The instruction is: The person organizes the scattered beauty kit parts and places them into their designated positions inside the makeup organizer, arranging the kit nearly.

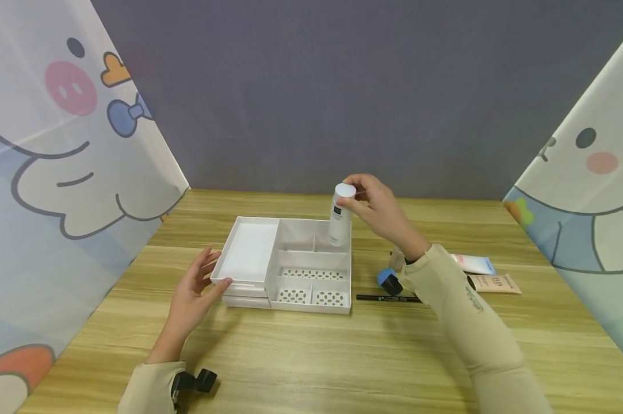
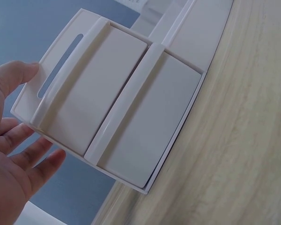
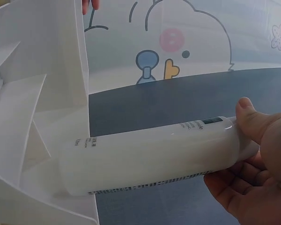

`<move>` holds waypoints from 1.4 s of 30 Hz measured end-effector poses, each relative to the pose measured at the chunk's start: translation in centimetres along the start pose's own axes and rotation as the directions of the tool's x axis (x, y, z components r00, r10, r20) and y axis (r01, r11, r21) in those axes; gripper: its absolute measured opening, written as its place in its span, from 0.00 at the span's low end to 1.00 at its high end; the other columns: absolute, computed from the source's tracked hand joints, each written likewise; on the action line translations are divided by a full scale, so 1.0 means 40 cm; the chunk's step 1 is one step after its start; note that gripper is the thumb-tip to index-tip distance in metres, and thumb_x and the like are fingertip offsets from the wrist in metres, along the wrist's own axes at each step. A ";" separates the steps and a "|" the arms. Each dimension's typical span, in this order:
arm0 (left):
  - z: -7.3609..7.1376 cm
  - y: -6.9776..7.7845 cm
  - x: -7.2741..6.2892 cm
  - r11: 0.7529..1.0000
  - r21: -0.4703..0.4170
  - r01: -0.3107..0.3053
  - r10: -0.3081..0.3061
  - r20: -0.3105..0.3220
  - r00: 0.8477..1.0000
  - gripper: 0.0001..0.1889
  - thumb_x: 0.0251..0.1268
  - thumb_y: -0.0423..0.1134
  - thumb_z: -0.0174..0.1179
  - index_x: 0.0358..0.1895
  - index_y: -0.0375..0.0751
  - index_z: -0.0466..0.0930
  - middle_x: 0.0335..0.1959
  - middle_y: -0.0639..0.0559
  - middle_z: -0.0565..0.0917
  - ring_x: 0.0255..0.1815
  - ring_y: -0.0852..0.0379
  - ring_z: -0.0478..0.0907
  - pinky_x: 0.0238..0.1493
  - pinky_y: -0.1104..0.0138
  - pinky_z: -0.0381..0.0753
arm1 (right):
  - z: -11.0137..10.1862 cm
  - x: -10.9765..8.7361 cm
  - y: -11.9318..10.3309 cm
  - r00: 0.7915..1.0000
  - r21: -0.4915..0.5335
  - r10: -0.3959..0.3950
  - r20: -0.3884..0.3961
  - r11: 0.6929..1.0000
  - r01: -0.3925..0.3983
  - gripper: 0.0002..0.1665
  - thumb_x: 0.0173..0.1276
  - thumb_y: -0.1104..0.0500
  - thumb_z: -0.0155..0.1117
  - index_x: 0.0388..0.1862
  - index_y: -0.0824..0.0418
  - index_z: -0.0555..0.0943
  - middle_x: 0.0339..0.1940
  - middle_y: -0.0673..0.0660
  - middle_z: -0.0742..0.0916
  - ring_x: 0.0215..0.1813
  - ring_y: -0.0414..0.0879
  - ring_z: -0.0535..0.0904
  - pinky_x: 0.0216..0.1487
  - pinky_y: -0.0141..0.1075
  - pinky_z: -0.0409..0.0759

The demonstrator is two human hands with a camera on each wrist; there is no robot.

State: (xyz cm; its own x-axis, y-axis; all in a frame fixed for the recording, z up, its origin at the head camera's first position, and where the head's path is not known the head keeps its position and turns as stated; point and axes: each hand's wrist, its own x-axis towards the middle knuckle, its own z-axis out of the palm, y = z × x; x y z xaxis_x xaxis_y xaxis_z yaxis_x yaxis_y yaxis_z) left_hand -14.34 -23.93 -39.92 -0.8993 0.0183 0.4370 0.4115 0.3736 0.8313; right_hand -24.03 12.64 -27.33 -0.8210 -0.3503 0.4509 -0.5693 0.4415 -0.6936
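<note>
My right hand (image 1: 377, 210) pinches a white bottle (image 1: 339, 221) by its cap, thumb on one side and fingers on the other. Upright in the head view, the bottle has its base in the back right compartment of a white desktop organizer (image 1: 315, 306). The right wrist view shows the bottle (image 3: 154, 157) base overlapping the compartment, close to its dividers. At the organizer's left end is my left hand (image 1: 193, 293), its thumb touching the front corner and its relaxed fingers along the side. Two drawer fronts (image 2: 91, 84) show in the left wrist view.
Right of the organizer lie a black pencil-like stick (image 1: 381, 298), a blue-and-black item (image 1: 390, 282), a white-blue tube (image 1: 474, 264) and a beige tube (image 1: 497, 283), partly behind the right sleeve. A grey panel (image 1: 311, 103) stands at the table's back, with printed cloths on both sides.
</note>
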 end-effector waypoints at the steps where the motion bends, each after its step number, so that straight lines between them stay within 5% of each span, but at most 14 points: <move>1: 0.000 0.000 0.000 1.000 0.000 0.000 0.000 0.000 1.000 0.40 0.62 0.22 0.64 0.75 0.29 0.55 0.67 0.32 0.71 0.59 0.73 0.69 0.52 0.84 0.71 | 0.004 0.004 0.000 1.000 0.001 -0.004 -0.001 1.000 0.004 0.22 0.70 0.61 0.67 0.57 0.70 0.74 0.51 0.61 0.79 0.51 0.52 0.76 0.55 0.44 0.79; 24: 0.001 -0.004 0.004 1.000 0.004 -0.006 0.006 -0.014 1.000 0.40 0.60 0.21 0.65 0.75 0.28 0.56 0.66 0.31 0.72 0.58 0.74 0.70 0.52 0.84 0.71 | 0.130 0.072 0.004 0.999 0.090 -0.034 0.008 0.995 0.034 0.22 0.68 0.63 0.69 0.55 0.72 0.74 0.50 0.62 0.80 0.51 0.53 0.77 0.54 0.40 0.80; 42: 0.003 -0.003 0.004 1.000 0.008 -0.008 0.008 -0.014 1.000 0.40 0.60 0.20 0.64 0.75 0.28 0.56 0.66 0.31 0.71 0.58 0.74 0.70 0.52 0.84 0.70 | 0.229 0.095 0.030 0.998 0.143 0.006 0.063 0.990 -0.015 0.21 0.68 0.64 0.69 0.56 0.71 0.75 0.51 0.61 0.79 0.52 0.52 0.77 0.56 0.37 0.80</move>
State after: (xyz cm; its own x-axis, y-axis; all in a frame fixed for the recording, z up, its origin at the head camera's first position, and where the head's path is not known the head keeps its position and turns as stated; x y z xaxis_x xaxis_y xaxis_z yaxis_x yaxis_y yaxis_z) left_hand -14.54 -23.86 -39.99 -0.8939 0.0083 0.4482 0.4172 0.3813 0.8250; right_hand -27.43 4.29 -31.60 -0.8199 -0.3994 0.4102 -0.5448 0.3241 -0.7734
